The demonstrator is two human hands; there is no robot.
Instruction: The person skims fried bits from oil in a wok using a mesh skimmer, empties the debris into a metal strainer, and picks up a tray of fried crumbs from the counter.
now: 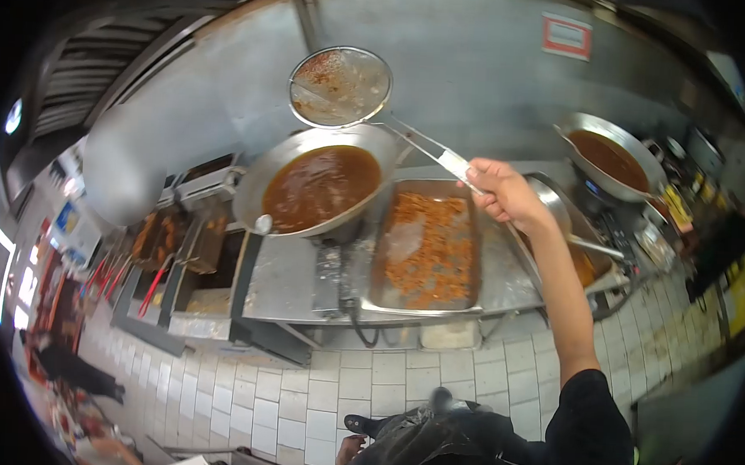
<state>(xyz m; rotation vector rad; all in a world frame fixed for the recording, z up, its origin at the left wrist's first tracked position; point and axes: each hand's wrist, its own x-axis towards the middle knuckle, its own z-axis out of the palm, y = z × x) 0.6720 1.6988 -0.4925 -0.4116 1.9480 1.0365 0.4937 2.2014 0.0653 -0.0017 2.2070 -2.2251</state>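
Note:
My right hand [503, 191] is wrapped round the white-wrapped handle of a round mesh strainer [341, 86], which is raised above a large wok [249, 195] of brown liquid. Some reddish-brown bits cling to the mesh. Below my right hand, a metal tray [382, 270] holds orange-brown fried pieces and a pale patch on top. Low in the view, my left hand [349, 452] hangs beside my dark apron, mostly in shadow, its fingers hard to make out.
A second wok [589, 126] of brown liquid stands at the right, near a metal bowl [548, 199]. Fryers with baskets [201, 243] and red handles are at the left. A person in dark clothes [71, 365] is at the far left. The floor is tiled.

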